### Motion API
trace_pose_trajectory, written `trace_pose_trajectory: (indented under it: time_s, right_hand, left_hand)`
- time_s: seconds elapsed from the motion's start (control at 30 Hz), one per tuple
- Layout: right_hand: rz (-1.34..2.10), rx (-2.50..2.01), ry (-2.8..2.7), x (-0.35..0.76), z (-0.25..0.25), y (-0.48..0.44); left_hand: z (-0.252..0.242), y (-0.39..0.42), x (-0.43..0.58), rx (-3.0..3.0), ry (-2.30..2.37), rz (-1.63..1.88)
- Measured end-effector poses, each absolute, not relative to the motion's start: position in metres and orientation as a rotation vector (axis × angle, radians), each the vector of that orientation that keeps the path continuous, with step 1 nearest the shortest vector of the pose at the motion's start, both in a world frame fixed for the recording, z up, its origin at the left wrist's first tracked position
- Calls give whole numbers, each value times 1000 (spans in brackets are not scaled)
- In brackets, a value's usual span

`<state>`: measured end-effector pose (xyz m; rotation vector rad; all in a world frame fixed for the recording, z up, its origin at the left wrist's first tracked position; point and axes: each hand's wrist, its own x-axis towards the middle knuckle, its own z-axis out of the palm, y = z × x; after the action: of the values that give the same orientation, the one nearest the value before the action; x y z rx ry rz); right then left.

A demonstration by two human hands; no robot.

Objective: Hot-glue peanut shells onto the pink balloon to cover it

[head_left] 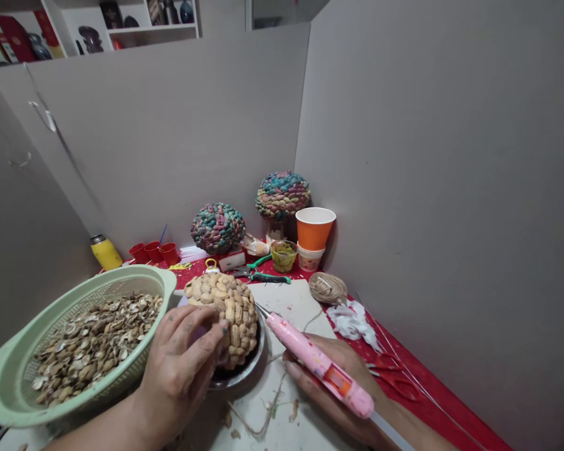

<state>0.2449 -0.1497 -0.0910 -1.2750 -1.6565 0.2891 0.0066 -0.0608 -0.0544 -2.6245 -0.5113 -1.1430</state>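
Note:
A ball covered in peanut shells (235, 307) rests in a grey metal bowl (259, 358) on a pale board. My left hand (183, 351) is at the ball's near left side, its fingers bent and drawn together. Whatever lies between those fingertips is hidden. A pink hot glue gun (310, 354) is gripped in my right hand (343, 369), with a clear glue stick coming out of its back end. The gun's metal nozzle points at the ball's right side, very close to it.
A green colander (164, 282) full of shells stands at left. Behind are two coloured shell balls (217, 227), an orange cup (314, 228), pliers (270, 277) and red cups (169, 253). Twine (328, 288), white plastic (355, 322) and red scissors (397, 376) lie at right.

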Motion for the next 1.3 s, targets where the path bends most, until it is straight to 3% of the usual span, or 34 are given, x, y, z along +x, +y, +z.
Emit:
trace_pose_trajectory:
  time_s: [0.3, 0.73, 0.97, 1.3]
  right_hand:
    - [241, -1255, -1736, 248, -100, -144]
    - [336, -1127, -1721, 252, -104, -143]
    - [957, -1285, -1113, 249, -106, -147]
    - [1195, -1265, -1009, 239, -132, -139]
  left_hand:
    - [-51, -60, 8, -2677, -630, -1364]
    - [-53, -63, 7, -2570, -683, -1351]
    - [-59, -61, 9, -2591, -699, -1418]
    - [-63, -55, 14, -2580, -767, -1589]
